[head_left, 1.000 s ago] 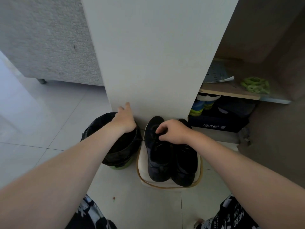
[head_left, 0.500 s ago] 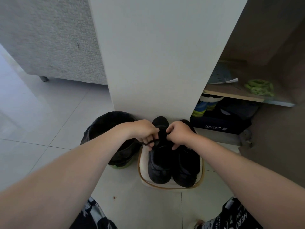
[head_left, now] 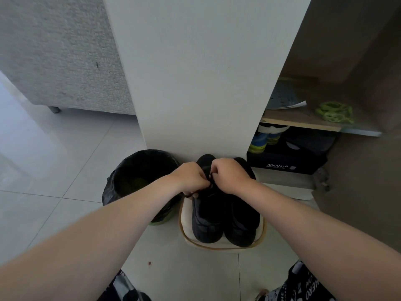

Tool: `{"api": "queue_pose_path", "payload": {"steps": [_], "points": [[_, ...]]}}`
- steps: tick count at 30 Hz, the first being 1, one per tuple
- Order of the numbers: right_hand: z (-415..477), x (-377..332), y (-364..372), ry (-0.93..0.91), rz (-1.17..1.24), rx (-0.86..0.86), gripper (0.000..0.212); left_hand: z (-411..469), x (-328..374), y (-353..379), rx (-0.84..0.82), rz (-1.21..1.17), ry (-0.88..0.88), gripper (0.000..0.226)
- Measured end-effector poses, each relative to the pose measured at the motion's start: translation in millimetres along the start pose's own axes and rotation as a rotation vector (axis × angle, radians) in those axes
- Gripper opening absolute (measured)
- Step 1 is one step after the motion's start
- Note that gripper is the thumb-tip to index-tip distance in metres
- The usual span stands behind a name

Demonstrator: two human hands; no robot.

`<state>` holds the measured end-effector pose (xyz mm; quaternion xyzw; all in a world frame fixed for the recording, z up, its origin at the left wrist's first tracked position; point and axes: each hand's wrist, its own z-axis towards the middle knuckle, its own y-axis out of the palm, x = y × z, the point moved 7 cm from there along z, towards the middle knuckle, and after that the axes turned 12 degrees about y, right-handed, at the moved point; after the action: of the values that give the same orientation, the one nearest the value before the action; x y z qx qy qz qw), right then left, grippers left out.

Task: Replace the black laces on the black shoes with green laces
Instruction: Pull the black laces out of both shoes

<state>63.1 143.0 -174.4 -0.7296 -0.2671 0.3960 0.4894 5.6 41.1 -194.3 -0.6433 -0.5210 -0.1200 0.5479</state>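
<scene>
**Both hands at the lace of the left shoe**

The black shoes (head_left: 239, 224) stand side by side on a pale stool (head_left: 186, 216), lengthwise away from the person, far ends at the white panel (head_left: 195, 83). Both forearms reach forward. The left hand (head_left: 191, 178) and right hand (head_left: 230, 175) meet knuckles up over the left shoe, fingers curled, pinching its black lace (head_left: 210, 177). The green laces (head_left: 334, 112) lie on a shelf to the right.

hidden: black laces (head_left: 210, 176) mostly under left hand (head_left: 191, 178) and right hand (head_left: 230, 175), fingertips curled out of sight | covered: eyelet rows of black shoes (head_left: 206, 222) | too small: strand count of green laces (head_left: 334, 111); fine print on shoe box (head_left: 286, 165) | too dark: bin (head_left: 138, 170) contents | cut off: patterned shorts (head_left: 303, 283) at bottom edge
</scene>
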Motion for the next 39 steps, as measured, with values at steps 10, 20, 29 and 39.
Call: {"api": "queue_pose_path", "payload": {"steps": [10,20,29,39], "points": [[1.6,5.4,-13.5,0.159,0.240,0.046,0.027,7.5,7.6,5.9,0.002,0.087,0.023,0.019],[-1.5,63.9,-37.8,0.762,0.947,-0.005,0.030,6.7,-4.2,1.1,0.067,0.053,-0.102,0.023],[-0.5,64.9,-34.9,0.486,-0.151,-0.135,0.020,13.1,0.5,-17.6,0.170,0.183,0.111,0.050],[-0.6,20.7,-1.0,0.070,-0.169,-0.266,0.049,22.2,20.2,-3.2,0.061,0.537,0.291,0.017]]}}
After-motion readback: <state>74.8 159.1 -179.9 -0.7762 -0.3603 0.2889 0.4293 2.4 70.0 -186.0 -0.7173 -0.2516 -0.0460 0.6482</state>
